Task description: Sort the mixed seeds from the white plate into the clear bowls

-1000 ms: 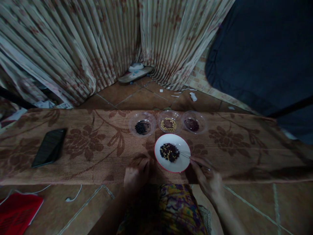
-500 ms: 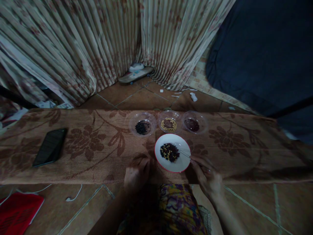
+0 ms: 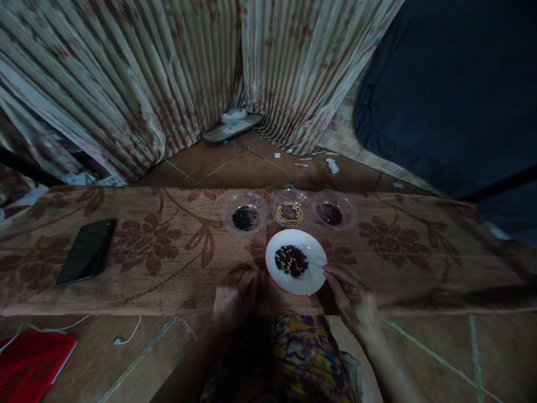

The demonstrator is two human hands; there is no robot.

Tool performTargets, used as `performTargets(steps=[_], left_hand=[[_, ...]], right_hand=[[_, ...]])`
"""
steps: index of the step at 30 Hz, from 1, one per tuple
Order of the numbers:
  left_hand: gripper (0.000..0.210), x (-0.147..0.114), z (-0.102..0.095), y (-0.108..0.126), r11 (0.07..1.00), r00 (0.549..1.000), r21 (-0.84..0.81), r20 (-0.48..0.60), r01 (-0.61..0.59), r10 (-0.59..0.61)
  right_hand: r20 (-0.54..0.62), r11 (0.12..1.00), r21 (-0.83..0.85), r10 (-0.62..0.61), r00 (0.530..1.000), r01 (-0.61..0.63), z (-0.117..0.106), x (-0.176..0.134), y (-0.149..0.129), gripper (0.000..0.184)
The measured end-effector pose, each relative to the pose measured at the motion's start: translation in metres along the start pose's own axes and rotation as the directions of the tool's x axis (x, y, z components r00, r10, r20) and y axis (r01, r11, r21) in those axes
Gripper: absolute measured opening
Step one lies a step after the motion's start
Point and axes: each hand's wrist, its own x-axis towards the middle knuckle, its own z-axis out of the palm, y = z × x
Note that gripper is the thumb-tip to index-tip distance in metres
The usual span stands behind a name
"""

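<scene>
A white plate (image 3: 312, 282) with a red rim holds a mixed pile of black, yellow and dark red beans (image 3: 290, 261). My right hand (image 3: 350, 296) pinches a pair of thin metal tweezers (image 3: 317, 262) over the plate's right side, their tips at the pile's right edge. Whether a bean is between the tips is too small to tell. Left of the plate, my left hand (image 3: 235, 296) rests on the table with its fingers curled in. Behind the plate stand three clear plastic bowls: one with black beans (image 3: 242, 218), one with yellow beans (image 3: 289, 214), one with dark red beans (image 3: 330, 214).
A patterned brown cloth (image 3: 168, 280) covers the long narrow table. A black phone (image 3: 86, 252) lies at its left. Beyond, on the tiled floor, are a skateboard (image 3: 229, 133) and a small white bottle (image 3: 332, 165) before striped curtains (image 3: 188, 67).
My right hand has shifted slightly to the left and up with the tweezers. My left hand, the plate and the bowls have stayed in place.
</scene>
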Motion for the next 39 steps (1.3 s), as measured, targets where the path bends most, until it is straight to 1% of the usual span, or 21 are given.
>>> performTargets(steps=[20, 34, 37, 39], left_hand=[[0.014, 0.0, 0.002, -0.001, 1.0, 1.0, 0.003, 0.0, -0.01, 0.01], [0.015, 0.001, 0.0, 0.0, 1.0, 1.0, -0.003, 0.001, 0.002, -0.002], [0.016, 0.0, 0.001, -0.001, 1.0, 1.0, 0.003, 0.002, 0.002, -0.002], [0.016, 0.0, 0.001, -0.001, 1.0, 1.0, 0.006, -0.01, 0.0, 0.0]], right_hand=[[-0.007, 0.999, 0.007, -0.044, 0.999, 0.044, -0.001, -0.005, 0.001, 0.015], [-0.023, 0.999, 0.03, 0.036, 0.999, -0.036, -0.002, -0.006, 0.001, 0.018], [-0.047, 0.997, 0.047, 0.059, 0.997, -0.057, -0.007, -0.003, -0.004, 0.017], [-0.101, 0.998, 0.052, 0.045, 0.994, -0.04, -0.014, 0.007, -0.008, 0.017]])
